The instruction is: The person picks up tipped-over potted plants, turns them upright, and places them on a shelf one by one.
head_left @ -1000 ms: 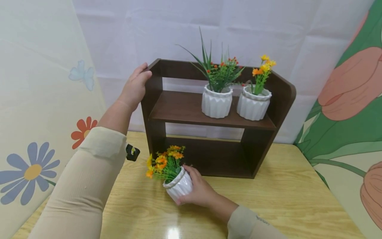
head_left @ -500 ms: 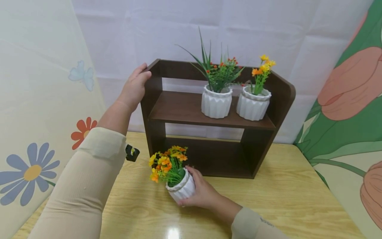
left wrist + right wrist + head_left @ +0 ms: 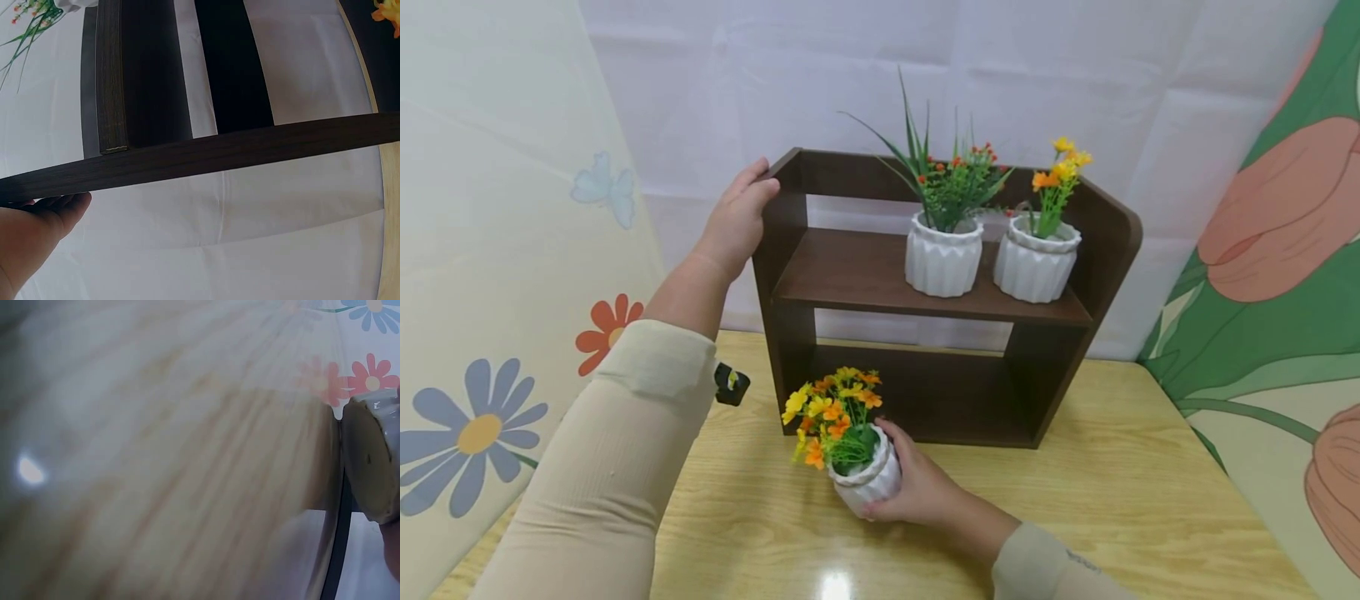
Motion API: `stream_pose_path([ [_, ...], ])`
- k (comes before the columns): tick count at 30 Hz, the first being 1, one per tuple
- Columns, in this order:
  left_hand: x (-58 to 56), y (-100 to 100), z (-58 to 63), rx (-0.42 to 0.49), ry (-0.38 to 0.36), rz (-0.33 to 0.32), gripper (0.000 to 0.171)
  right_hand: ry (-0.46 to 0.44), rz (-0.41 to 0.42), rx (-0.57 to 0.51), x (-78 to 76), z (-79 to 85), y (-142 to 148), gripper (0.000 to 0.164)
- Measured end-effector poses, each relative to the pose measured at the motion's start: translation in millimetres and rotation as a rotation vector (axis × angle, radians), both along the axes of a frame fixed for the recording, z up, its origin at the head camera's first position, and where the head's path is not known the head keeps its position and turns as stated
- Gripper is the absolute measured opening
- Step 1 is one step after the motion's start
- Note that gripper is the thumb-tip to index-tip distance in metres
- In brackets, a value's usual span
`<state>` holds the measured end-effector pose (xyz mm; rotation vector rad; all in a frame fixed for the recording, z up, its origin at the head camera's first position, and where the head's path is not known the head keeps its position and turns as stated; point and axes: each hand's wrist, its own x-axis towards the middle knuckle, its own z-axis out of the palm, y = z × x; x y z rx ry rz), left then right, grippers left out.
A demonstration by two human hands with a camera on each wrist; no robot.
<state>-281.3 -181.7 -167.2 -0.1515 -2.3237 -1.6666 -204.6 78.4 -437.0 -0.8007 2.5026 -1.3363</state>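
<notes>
My right hand [image 3: 921, 487] grips a white ribbed flowerpot [image 3: 867, 483] with yellow and orange artificial flowers, in front of the shelf's lower left part. The pot tilts to the left, and its base [image 3: 369, 462] faces the right wrist camera. With my left hand [image 3: 737, 217] I hold the upper left side panel of a dark brown two-tier shelf [image 3: 857, 271]. In the left wrist view, that hand [image 3: 34, 240] lies against the panel's edge [image 3: 206, 153], partly hidden by it.
On the upper tier stand a white pot [image 3: 943, 258] with grassy leaves and red blooms, and a white pot [image 3: 1037, 262] with yellow flowers. The wooden table [image 3: 1120, 483] carries the shelf. A white cloth [image 3: 760, 75] hangs behind, with printed panels [image 3: 1262, 333] either side.
My right hand has moved the flowerpot slightly right and toward me, turning it so more of its opening shows. The left hand stays on the shelf.
</notes>
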Motion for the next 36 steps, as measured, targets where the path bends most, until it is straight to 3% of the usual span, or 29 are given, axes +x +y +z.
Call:
stream_pose_path([
  [36,0.9,0,0.9,0.01,0.01,-0.009,0.06,-0.078,0.014,-0.092,-8.6,-13.0,27,0.111],
])
